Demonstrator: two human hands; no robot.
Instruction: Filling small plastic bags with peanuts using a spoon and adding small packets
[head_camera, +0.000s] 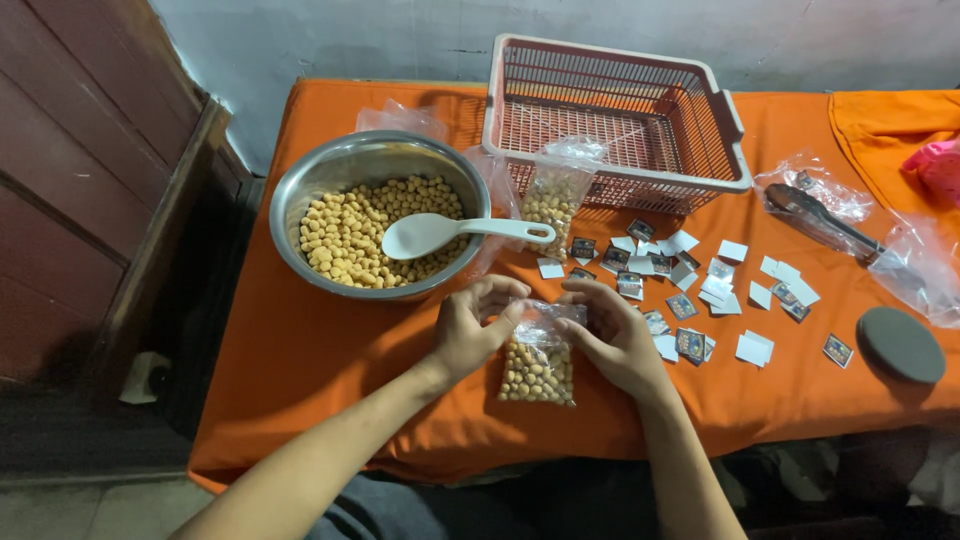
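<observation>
A small clear plastic bag half full of tan round snack pieces lies on the orange cloth in front of me. My left hand pinches the bag's open top from the left. My right hand grips the same top edge from the right. Behind the hands stands a steel bowl of the same tan pieces with a white plastic spoon resting in it. A second filled clear bag leans against the pink basket.
Several small printed and white paper cards lie scattered right of my hands. Metal tongs rest on crumpled clear bags at the right, beside a dark round disc. The orange-covered table ends near my body; a dark wooden panel stands left.
</observation>
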